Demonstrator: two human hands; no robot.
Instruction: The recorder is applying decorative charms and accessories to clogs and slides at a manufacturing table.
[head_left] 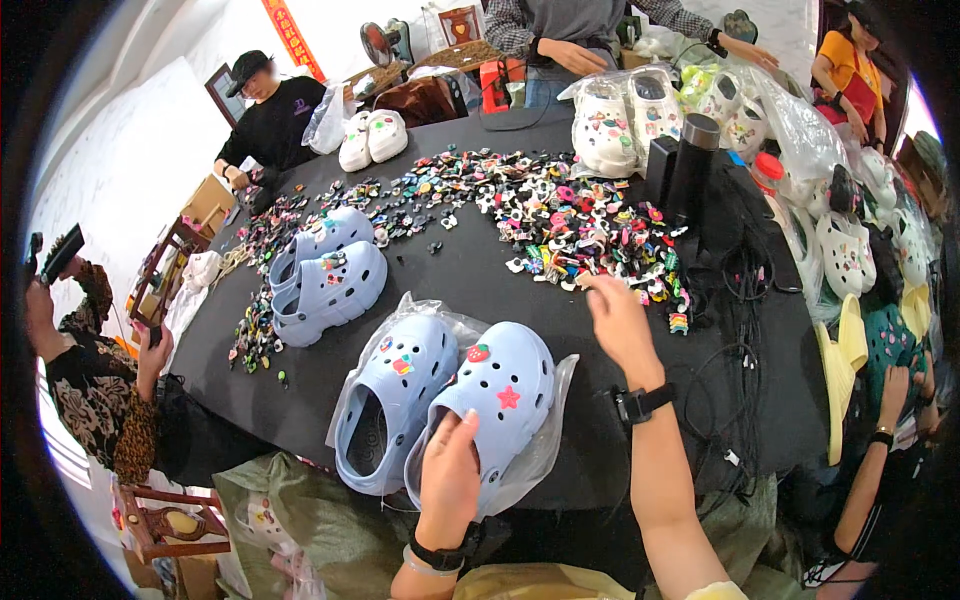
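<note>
Fingers (461, 434) of your left hand (449, 476) clamp a blue clog (510, 370). Your right hand (622, 326) is beside charms (575, 222), its grip unclear.

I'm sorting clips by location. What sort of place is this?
Probably a small workshop for decorated clogs: loose colourful charms lie heaped on a black table, light-blue clogs bear similar charms, and bagged white clogs sit at its far side.

Your left hand (449, 475) is close to you, thumb (465, 428) pointing forward. Your right hand (622, 325) reaches farther, arm (664, 480) long, fingers (603, 293) bent.
</note>
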